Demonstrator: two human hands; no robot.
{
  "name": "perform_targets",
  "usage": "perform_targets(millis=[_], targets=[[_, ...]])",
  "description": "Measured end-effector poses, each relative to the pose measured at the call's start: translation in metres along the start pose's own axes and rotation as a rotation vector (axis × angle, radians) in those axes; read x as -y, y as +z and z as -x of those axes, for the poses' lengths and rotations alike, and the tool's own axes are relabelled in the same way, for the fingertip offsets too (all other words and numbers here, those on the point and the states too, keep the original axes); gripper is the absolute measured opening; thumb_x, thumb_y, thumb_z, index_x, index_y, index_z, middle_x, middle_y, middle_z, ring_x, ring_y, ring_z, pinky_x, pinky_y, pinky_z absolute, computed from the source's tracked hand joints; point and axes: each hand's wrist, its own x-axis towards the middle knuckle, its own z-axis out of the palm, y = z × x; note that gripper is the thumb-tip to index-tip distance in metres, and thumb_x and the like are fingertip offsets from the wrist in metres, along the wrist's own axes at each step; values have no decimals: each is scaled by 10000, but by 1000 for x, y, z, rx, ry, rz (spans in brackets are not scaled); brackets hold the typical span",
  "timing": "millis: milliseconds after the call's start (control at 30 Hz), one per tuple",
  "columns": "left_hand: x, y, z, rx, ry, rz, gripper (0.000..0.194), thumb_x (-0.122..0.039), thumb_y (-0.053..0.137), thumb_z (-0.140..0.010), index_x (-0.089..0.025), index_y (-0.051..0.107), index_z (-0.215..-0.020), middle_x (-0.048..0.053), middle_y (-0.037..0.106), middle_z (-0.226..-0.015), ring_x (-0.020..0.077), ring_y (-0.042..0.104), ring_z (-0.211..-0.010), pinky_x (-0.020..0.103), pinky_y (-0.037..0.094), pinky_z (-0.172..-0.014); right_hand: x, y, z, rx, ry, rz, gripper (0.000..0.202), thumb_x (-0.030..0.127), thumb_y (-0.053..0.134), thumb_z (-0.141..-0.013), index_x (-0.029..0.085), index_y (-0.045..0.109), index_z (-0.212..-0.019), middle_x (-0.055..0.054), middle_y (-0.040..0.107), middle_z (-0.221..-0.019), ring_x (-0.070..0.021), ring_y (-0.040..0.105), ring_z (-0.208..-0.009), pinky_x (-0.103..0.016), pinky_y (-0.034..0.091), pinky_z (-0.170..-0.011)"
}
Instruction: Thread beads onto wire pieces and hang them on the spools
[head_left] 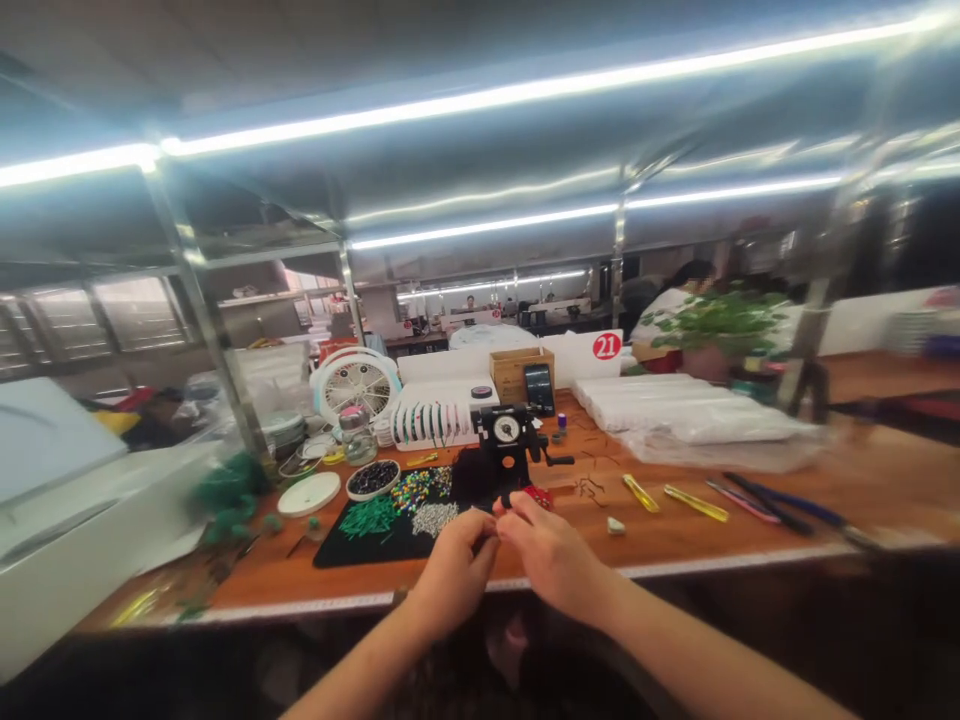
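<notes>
My left hand [459,568] and my right hand [551,558] meet at the table's front edge, fingers pinched together; what lies between the fingertips is too small to make out. Just beyond them stands a black hand-cranked machine [504,432] with a round dial. Red pieces [538,494] lie at its base, beside my right fingers. Left of my hands, a black mat [337,552] bears green sticks [369,516], multicoloured beads [414,488] and silvery beads [433,518]. A dish of dark beads [373,480] sits at the mat's back left corner.
A white lid [309,494], a glass jar [358,440] and a white fan [355,388] stand left. Yellow cutters [696,503] and dark pliers [769,500] lie right. White wrapped packs [682,410] and a plant [716,325] are behind. A person [667,305] sits beyond.
</notes>
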Motion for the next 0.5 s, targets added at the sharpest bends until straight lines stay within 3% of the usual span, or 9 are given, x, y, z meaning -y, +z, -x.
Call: perform_targets(millis=[67,200,267,333,400,500], targets=[[3,1,3,-18,147,-193,186,-135,443,-839,-174,592,-735,45,593,-813,153,558,-778,265,439,-718,-6,1,-11,33,109,-43,245,50,329,-855,170,529,-780,-56,468,-842,-153,481,-699,-288,442,-672],[17,7,5,-23,302,-555,217,-93,394,-853,-175,591,-809,92,568,-965,174,569,-810,284,468,-702,-19,4,-31,118,357,-221,197,62,407,-822,173,532,-718,-23,512,-760,-140,499,-666,-260,410,-629],[23,9,3,3,376,-632,228,-61,401,-834,-178,594,-866,103,572,-1047,185,570,-850,302,464,-744,-26,5,-36,161,416,-283,185,56,453,-789,172,545,-676,2,532,-661,-128,515,-614,-232,399,-576],[23,10,1,40,403,-562,233,-58,407,-827,-188,597,-858,90,590,-1059,182,567,-861,307,449,-778,-29,5,-37,176,423,-303,180,51,491,-756,171,552,-636,17,536,-602,-120,521,-578,-217,395,-551],[19,10,-2,23,275,-310,185,-99,442,-818,-192,595,-769,67,614,-954,172,557,-817,291,438,-757,-28,3,-33,124,439,-286,160,78,504,-768,170,571,-656,-2,564,-671,-132,540,-646,-234,415,-616],[11,10,-4,-68,-181,222,124,-191,532,-755,-182,553,-633,11,547,-629,142,494,-599,248,399,-580,-18,-1,-20,-136,494,-223,156,237,506,-849,163,601,-751,-47,570,-811,-157,533,-733,-281,414,-703]])
